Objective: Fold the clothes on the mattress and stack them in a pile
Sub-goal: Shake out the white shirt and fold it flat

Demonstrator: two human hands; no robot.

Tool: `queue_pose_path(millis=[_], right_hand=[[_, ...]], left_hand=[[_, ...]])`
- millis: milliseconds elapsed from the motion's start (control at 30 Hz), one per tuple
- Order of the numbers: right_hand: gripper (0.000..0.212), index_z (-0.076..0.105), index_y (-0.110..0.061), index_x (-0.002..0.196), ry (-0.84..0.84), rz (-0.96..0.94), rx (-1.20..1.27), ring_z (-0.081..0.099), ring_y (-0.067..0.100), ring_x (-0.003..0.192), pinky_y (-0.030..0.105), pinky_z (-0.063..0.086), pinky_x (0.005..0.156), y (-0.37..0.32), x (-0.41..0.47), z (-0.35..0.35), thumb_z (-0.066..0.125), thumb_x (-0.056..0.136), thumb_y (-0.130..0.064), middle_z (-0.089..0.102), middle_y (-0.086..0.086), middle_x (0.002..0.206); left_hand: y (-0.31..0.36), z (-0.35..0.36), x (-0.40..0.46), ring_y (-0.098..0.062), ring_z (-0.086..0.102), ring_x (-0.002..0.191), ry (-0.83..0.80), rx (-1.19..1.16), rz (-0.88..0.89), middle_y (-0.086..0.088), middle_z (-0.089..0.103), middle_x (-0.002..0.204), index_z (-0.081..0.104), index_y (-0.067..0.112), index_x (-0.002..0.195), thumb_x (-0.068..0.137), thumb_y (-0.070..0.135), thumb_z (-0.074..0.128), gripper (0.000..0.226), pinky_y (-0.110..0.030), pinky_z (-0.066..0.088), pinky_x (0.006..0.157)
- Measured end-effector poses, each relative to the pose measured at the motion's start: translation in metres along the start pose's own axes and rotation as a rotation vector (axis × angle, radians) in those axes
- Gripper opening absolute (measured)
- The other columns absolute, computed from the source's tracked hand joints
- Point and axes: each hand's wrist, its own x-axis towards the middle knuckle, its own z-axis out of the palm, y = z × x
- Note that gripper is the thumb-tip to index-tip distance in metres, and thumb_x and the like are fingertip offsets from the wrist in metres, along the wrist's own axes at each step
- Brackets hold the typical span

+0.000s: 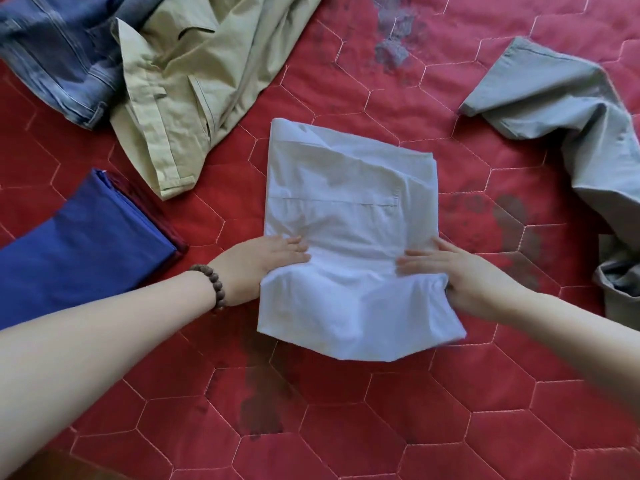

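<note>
A white shirt (346, 188), folded into a narrow rectangle, lies in the middle of the red quilted mattress (346, 427). My left hand (263, 261) holds its left edge, fingers flat on top and the thumb hidden under the cloth. My right hand (460, 275) holds the right edge the same way. The shirt's near end is lifted off the mattress between my hands. A folded blue garment (86, 251) sits at the left on top of a folded maroon one (166, 230).
Unfolded clothes lie around: blue jeans (52, 53) at the far left, a khaki garment (194, 81) beside them, and grey trousers (561, 109) at the right. Dark stains mark the mattress. A bead bracelet (211, 285) is on my left wrist.
</note>
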Motion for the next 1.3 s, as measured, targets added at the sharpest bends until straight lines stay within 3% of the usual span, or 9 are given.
queue_pose_path(millis=[67,133,367,500,700,800,900,1167,1300], right_hand=[[0.032,0.069,-0.027,0.078,0.108,0.337,0.336,0.056,0.001,0.081,0.008,0.043,0.073,-0.002,0.008,-0.009,0.059,0.087,0.002,0.067,-0.025,0.075],[0.024,0.065,-0.014,0.075,0.216,0.535,0.581,0.049,0.003,0.057,0.018,0.037,0.049,-0.003,0.019,-0.015,0.057,0.095,-0.025,0.06,-0.012,0.058],[0.033,0.055,-0.018,0.07,0.381,0.696,0.499,0.051,0.014,0.06,0.03,0.036,0.055,-0.015,0.039,-0.006,0.047,0.1,-0.03,0.056,-0.005,0.061],[0.033,0.052,-0.014,0.072,0.506,0.695,0.413,0.048,0.009,0.062,0.025,0.035,0.054,-0.018,0.037,0.01,0.047,0.1,-0.031,0.057,-0.005,0.066],[0.027,0.053,-0.023,0.076,0.667,0.667,0.51,0.051,0.002,0.063,0.02,0.038,0.058,-0.023,0.046,0.014,0.047,0.098,-0.037,0.057,-0.01,0.066],[0.033,0.045,-0.019,0.069,0.694,0.743,0.452,0.046,0.018,0.059,0.037,0.035,0.056,-0.025,0.054,0.019,0.046,0.099,-0.032,0.052,-0.003,0.061],[0.04,0.038,-0.015,0.065,0.692,0.835,0.383,0.044,0.024,0.058,0.037,0.03,0.052,-0.029,0.06,0.021,0.044,0.099,-0.035,0.05,0.003,0.059],[0.043,0.033,-0.014,0.065,0.72,0.949,0.31,0.044,0.03,0.06,0.036,0.027,0.051,-0.035,0.069,0.019,0.045,0.098,-0.039,0.047,0.003,0.059],[0.03,0.05,-0.01,0.102,0.782,1.012,0.17,0.055,0.037,0.09,0.042,0.039,0.072,-0.045,0.07,0.016,0.052,0.095,-0.039,0.06,0.012,0.093]], left_hand=[[0.0,-0.013,0.005,-0.015,0.06,0.114,0.062,-0.174,-0.216,0.002,0.066,0.12,0.066,0.019,0.117,0.096,0.015,0.056,0.024,-0.028,0.044,0.097],[0.0,-0.025,0.014,0.002,0.06,0.067,0.224,-0.419,-0.439,0.016,0.066,0.071,0.067,0.024,0.08,0.096,0.023,0.058,0.018,-0.019,0.045,0.066],[0.012,-0.02,0.03,-0.033,0.061,0.083,0.455,-0.591,-0.749,-0.015,0.068,0.086,0.062,-0.002,0.089,0.099,0.03,0.046,0.036,-0.043,0.045,0.075],[0.015,-0.01,0.027,-0.029,0.062,0.096,0.541,-0.739,-0.753,-0.01,0.069,0.098,0.064,0.006,0.101,0.1,0.028,0.046,0.029,-0.045,0.048,0.087],[0.013,0.001,0.033,-0.016,0.057,0.077,0.714,-0.713,-0.743,-0.001,0.066,0.087,0.062,0.014,0.099,0.101,0.028,0.043,0.023,-0.014,0.039,0.063],[0.014,0.009,0.034,-0.021,0.047,0.059,0.792,-0.601,-0.797,-0.007,0.054,0.065,0.051,0.009,0.081,0.1,0.026,0.044,0.026,-0.024,0.035,0.053],[0.014,0.007,0.041,-0.01,0.034,0.046,0.806,-0.534,-0.837,0.004,0.033,0.052,0.03,0.018,0.066,0.099,0.026,0.045,0.037,-0.019,0.03,0.045],[0.013,0.002,0.049,-0.017,0.028,0.046,0.783,-0.501,-0.921,0.0,0.033,0.051,0.026,0.018,0.063,0.099,0.028,0.046,0.043,-0.021,0.027,0.043],[0.011,-0.014,0.046,-0.027,0.047,0.064,0.788,-0.345,-1.051,-0.002,0.053,0.065,0.045,0.015,0.075,0.095,0.038,0.05,0.031,-0.033,0.032,0.055]])
